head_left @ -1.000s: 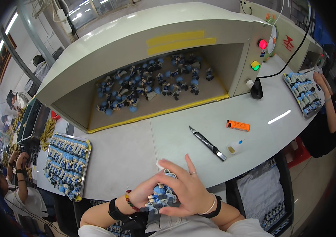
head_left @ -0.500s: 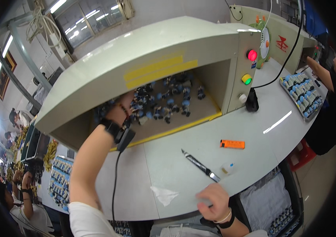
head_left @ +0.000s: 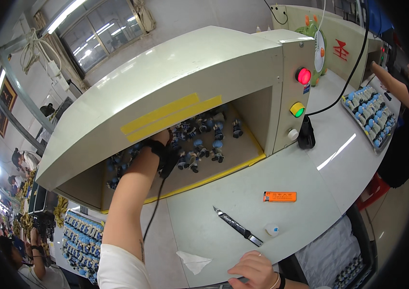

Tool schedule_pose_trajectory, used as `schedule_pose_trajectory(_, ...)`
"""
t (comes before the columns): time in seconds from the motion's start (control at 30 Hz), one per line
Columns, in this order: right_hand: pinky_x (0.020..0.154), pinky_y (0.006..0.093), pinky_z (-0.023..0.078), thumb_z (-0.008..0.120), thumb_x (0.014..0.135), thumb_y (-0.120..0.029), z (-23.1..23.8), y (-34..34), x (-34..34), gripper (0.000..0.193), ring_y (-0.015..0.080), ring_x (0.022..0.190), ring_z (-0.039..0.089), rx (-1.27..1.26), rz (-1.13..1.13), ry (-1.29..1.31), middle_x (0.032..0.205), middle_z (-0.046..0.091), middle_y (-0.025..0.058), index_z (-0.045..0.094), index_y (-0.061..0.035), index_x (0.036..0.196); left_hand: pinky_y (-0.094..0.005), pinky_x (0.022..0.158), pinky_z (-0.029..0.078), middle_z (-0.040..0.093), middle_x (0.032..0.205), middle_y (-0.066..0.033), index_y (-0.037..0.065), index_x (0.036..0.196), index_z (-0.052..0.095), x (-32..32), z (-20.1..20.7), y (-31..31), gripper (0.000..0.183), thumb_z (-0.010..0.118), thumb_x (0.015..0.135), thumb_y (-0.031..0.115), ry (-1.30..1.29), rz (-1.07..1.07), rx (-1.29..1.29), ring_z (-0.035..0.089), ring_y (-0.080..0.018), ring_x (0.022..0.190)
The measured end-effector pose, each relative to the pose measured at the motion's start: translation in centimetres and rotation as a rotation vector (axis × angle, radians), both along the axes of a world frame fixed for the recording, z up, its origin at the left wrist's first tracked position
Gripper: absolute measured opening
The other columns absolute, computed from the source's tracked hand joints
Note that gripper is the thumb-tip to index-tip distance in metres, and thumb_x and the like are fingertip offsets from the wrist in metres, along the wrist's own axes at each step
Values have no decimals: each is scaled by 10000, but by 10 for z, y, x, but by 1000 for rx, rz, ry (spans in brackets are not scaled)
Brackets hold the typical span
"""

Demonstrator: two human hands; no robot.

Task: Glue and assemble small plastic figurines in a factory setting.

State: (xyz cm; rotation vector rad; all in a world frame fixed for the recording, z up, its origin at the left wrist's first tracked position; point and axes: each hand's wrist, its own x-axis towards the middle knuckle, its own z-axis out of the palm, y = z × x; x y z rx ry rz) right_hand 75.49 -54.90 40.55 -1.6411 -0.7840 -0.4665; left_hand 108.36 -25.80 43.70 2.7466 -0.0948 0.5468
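left: white short sleeve [head_left: 121, 267], loose, plain | left wrist: wide black strap [head_left: 154, 147], boxy black device [head_left: 170, 164] on it, thin black cable [head_left: 154, 212] hanging from device | right: black wristband [head_left: 282, 281], thin light bangle [head_left: 276, 280] beside it | hands [head_left: 253, 270]: ungloved where visible, slim ring [head_left: 260, 255] on right finger

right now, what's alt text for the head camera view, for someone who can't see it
The person's left hand, mostly hidden, is inside a pale open-fronted machine among blue-topped figurines. The right hand is by the near edge of the table, where a black utility knife, orange box, small bottle and white wipe lie.
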Motion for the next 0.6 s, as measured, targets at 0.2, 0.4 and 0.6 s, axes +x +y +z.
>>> schedule_pose_trajectory(0.2, 543, 356, 418, 633, 649, -65, -4, 0, 0, 103, 280, 541, 508, -1, 5, -13, 626, 543, 109, 571, -17, 716, -392, 919, 402, 523, 1177, -155, 75, 1179, 496, -7, -5, -14, 430, 449, 877, 378, -171, 64, 492, 512, -277, 1074)
schedule_pose_trajectory(0.4, 535, 352, 416, 627, 652, -66, -2, -1, -4, 91, 270, 535, 505, 10, 15, -43, 612, 534, 103, 572, -20, 707, -367, 1020, 277, 332, 1350, -176, 78, 1303, 346, -36, -10, -8, 558, 473, 860, 391, 264, -238, 103, 319, -310, 1250)
schedule_pose_trajectory(0.6, 518, 343, 409, 618, 654, -65, -3, 0, -1, 77, 260, 519, 498, -12, -11, -52, 603, 528, 101, 572, -22, 697, -393, 1045, 215, 262, 1386, -186, 99, 1366, 225, -28, -30, 1, 639, 432, 864, 436, 223, -443, 107, 243, -310, 1289)
